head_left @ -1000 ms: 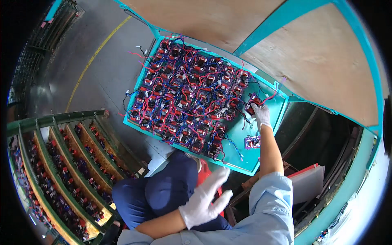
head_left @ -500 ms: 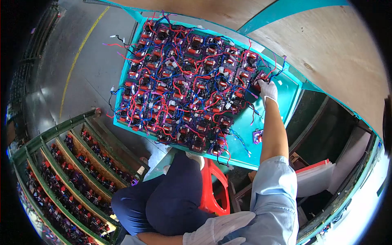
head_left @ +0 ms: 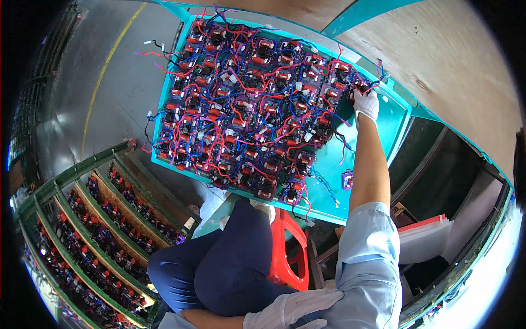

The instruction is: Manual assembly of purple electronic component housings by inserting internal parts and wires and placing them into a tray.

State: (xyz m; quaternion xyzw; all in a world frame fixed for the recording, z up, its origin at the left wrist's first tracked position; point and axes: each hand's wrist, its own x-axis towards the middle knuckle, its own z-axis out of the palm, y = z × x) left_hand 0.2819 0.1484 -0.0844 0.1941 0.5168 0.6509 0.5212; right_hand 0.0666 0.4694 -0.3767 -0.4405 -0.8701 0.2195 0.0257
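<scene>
Purple circuit boards (head_left: 267, 189), red and blue wires (head_left: 326, 189), turquoise tray (head_left: 382, 134), white gloves (head_left: 367, 105), navy trousers (head_left: 235, 260), red stool (head_left: 278, 244)

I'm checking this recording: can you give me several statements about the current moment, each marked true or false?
1. The right hand touches a circuit board. True.
2. The left hand touches the tray. False: the left hand is near the picture's lower edge, apart from the tray.
3. Both hands are bare. False: both wear white gloves.
4. A small board lies apart from the packed boards, toward the tray's right side. True.
5. The stool is blue. False: the stool is red.
6. A yellow line runs along the floor. True.
</scene>
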